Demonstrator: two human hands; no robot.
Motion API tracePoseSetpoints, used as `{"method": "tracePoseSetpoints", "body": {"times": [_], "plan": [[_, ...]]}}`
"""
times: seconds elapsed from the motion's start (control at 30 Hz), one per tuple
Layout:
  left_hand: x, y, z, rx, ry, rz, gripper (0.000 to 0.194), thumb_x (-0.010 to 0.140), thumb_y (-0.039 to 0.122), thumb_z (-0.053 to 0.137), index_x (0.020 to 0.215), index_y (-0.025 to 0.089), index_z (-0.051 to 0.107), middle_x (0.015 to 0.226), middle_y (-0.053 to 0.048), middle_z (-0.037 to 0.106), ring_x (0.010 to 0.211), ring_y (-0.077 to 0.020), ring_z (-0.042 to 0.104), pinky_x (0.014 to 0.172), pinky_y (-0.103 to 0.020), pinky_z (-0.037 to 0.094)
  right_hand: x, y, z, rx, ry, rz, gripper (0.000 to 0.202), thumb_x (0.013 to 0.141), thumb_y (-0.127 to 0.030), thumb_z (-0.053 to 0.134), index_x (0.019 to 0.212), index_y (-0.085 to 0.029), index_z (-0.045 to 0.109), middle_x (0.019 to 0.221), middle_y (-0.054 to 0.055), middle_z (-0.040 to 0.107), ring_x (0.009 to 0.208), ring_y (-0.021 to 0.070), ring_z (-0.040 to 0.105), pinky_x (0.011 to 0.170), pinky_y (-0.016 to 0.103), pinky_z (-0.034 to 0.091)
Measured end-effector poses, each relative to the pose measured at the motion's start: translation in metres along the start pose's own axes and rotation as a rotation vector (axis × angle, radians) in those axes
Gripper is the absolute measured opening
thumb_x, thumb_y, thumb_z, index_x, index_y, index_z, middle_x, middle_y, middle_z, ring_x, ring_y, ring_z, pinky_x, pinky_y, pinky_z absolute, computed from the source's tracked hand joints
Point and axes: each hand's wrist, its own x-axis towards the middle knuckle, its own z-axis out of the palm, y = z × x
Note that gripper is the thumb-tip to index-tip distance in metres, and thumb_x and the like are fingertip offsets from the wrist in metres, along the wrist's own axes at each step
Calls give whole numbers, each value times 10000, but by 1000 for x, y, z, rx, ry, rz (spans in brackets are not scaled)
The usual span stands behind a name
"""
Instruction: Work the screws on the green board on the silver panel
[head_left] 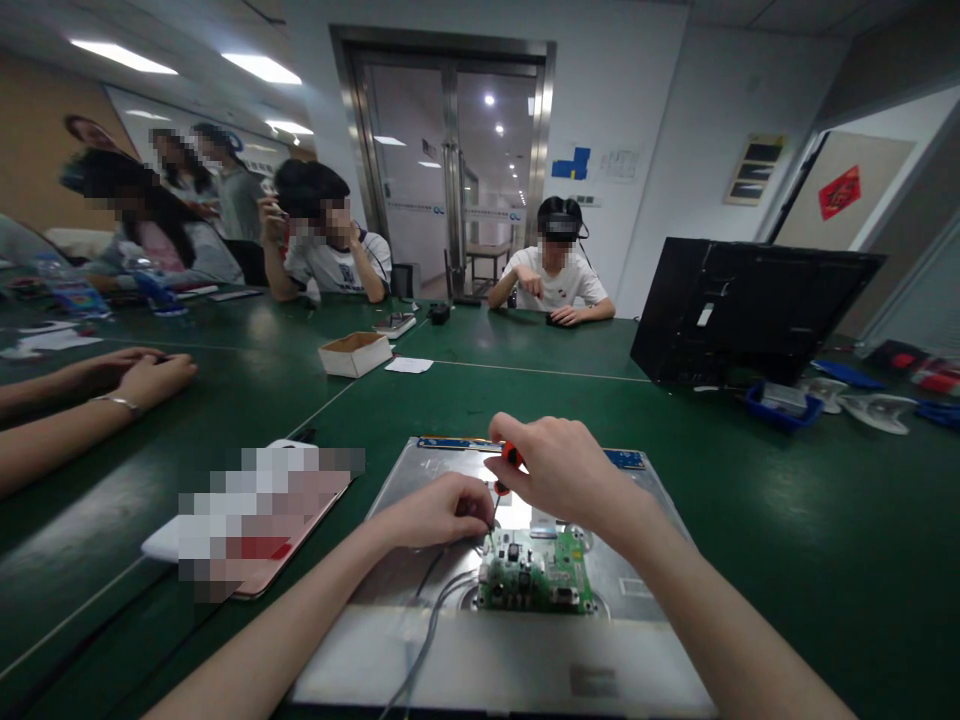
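Cropped right forearm (724, 595) leads to fingers (519, 428) partly hiding an orange-handled screwdriver (502, 488).

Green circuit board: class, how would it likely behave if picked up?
The green circuit board is probably stiff, as it lies flat and straight-edged. Its exposed small parts suggest fragility. The grey cables curving to its left side would likely drag on it.

single head-height view, forward and downward
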Motion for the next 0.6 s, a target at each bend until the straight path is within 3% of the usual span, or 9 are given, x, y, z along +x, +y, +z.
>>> {"method": "tracePoseSetpoints", "body": {"times": [0.13, 0.37, 0.47, 0.6], "plan": [[1, -3, 1, 6, 4, 2, 95, 694, 233, 617, 752, 161, 639, 655, 23, 568, 612, -139, 502, 573, -232, 370, -3, 3, -2, 116, -10, -70, 275, 819, -283, 567, 1074, -206, 500, 795, 11, 693, 639, 156, 570, 517, 268, 221], [-1, 2, 0, 20, 13, 10, 64, 702, 218, 612, 730, 168, 640, 663, 21, 575, 629, -138, 508, 579, -226, 376, 0, 2, -2, -4, -8, -24, 238, 926, -467, 492, 945, -235, 544, 704, 7, 660, 589, 155, 553, 507, 277, 178], [-1, 2, 0, -4, -2, 17, 71, 705, 206, 602, 741, 163, 645, 654, 24, 573, 612, -134, 504, 578, -231, 378, 0, 1, -1, 16, -10, -23, 162, 906, -368, 510, 982, -226, 526, 724, 6, 667, 597, 155, 557, 502, 276, 182], [0, -1, 0, -21, -6, 44, 89, 695, 186, 601, 765, 162, 651, 702, 13, 616, 662, -150, 538, 605, -238, 399, -2, 1, -1, 103, -5, -74, 265, 831, -316, 568, 1050, -207, 466, 807, 12, 690, 637, 158, 582, 507, 268, 219]]}}
